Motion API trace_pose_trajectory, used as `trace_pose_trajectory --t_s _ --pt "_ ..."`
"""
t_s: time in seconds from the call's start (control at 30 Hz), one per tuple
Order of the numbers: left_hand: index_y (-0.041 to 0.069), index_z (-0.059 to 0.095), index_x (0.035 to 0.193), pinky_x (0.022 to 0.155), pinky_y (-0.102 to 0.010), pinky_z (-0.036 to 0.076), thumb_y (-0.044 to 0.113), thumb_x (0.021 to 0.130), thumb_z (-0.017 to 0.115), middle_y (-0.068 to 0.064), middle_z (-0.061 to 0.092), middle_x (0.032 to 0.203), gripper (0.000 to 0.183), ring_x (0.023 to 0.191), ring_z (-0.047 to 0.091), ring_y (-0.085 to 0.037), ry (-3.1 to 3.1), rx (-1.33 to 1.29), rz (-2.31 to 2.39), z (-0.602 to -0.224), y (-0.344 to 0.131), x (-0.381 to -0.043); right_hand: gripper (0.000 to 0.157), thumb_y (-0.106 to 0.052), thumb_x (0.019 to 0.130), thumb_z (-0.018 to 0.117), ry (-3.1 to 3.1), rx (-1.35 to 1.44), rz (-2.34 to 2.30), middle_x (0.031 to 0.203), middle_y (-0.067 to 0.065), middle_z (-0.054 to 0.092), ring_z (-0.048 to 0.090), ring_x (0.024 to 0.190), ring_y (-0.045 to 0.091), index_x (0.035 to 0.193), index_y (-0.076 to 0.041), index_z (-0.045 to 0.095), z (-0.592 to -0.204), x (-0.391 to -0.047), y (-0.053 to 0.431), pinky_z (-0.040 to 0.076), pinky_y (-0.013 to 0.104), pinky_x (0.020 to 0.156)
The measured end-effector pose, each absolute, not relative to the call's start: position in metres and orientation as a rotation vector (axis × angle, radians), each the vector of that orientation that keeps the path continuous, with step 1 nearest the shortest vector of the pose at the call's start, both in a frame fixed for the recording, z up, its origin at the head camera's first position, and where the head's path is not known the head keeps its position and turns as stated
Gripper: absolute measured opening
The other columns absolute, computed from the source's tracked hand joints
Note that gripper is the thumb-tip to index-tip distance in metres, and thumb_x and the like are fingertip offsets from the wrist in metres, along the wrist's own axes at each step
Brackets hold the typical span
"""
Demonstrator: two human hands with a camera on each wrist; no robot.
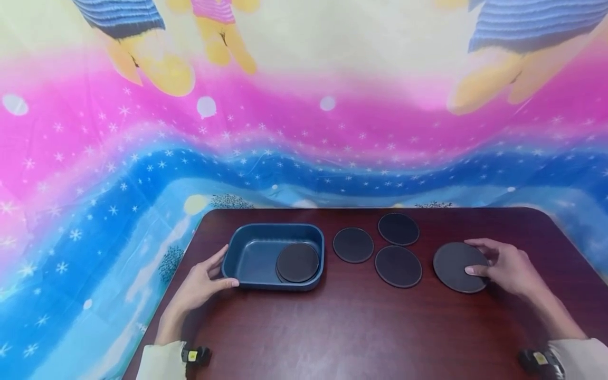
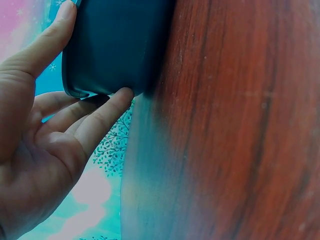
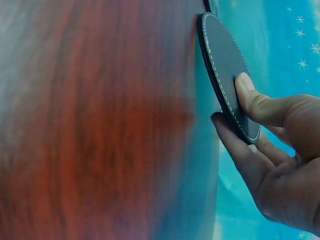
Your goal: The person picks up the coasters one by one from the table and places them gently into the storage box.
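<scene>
My left hand (image 1: pixel 201 279) holds the left end of a dark blue rectangular tray (image 1: pixel 233 279) with rounded corners. Its thumb lies at the near corner, while the fingers reach along the tray's outer wall (image 2: pixel 115 45). Inside, at the right end, sits a round dark coaster (image 1: pixel 297 262), with the edge of another showing beneath it. On the right, my right hand (image 1: pixel 510 269) pinches a round dark coaster (image 1: pixel 458 266), thumb on top and fingers underneath. Pale stitching runs around that coaster's rim in the right wrist view, where it is tilted up on edge.
Between the tray and my right hand lie three more dark round coasters: one beside the tray (image 1: pixel 353 245), one at the back (image 1: pixel 399 229) and one in front (image 1: pixel 398 266). The reddish-brown wooden table (image 1: pixel 351 332) has rounded back corners. A colourful printed cloth (image 1: pixel 304 121) hangs behind it.
</scene>
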State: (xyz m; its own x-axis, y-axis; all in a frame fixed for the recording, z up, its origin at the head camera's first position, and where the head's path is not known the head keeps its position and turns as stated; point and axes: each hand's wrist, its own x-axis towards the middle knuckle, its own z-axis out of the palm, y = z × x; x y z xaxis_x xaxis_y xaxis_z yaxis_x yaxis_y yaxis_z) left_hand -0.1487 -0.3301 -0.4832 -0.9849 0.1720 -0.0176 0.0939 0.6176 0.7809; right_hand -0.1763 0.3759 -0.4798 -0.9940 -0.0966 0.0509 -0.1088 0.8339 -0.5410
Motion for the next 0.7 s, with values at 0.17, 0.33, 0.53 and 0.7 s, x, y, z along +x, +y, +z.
trace_pose_trajectory --t_s 0.17,0.33,0.53,0.7 --pt "0.015 0.03 0.171 0.1 -0.045 0.063 0.03 0.091 0.088 -0.021 0.048 0.166 0.1 0.143 0.058 -0.044 2.742 0.23 1.313 -0.483 -0.33 -0.15 0.067 -0.021 0.091 0.088 -3.003 0.153 1.058 0.131 0.04 0.067 0.07 0.081 -0.002 0.15 -0.005 0.06 -0.477 -0.174 0.378 0.059 0.03 0.06" --pt "0.015 0.03 0.171 0.1 -0.044 0.063 0.03 0.091 0.088 -0.02 0.048 0.167 0.1 0.143 0.059 -0.043 2.739 0.235 1.32 -0.481 -0.33 -0.151 0.067 -0.018 0.098 0.081 -2.982 0.119 1.262 0.136 0.044 0.062 0.069 0.088 -0.01 0.156 0.001 0.052 -0.476 -0.171 0.385 0.065 0.034 0.066" --pt "0.013 0.03 0.171 0.097 -0.04 0.064 0.033 0.091 0.088 -0.019 0.045 0.168 0.101 0.142 0.059 -0.043 2.755 0.268 1.308 -0.48 -0.332 -0.152 0.071 -0.02 0.104 0.074 -2.95 0.027 1.415 0.142 0.045 0.057 0.075 0.088 -0.002 0.162 0.004 0.042 -0.482 -0.166 0.391 0.067 0.033 0.072" --pt "0.013 0.03 0.171 0.096 -0.035 0.064 0.035 0.091 0.088 -0.019 0.045 0.168 0.102 0.142 0.059 -0.043 2.765 0.269 1.298 -0.482 -0.333 -0.15 0.072 -0.021 0.104 0.074 -2.86 -0.038 1.557 0.135 0.021 0.07 0.072 0.093 -0.009 0.165 -0.002 0.04 -0.487 -0.165 0.39 0.066 0.029 0.075"
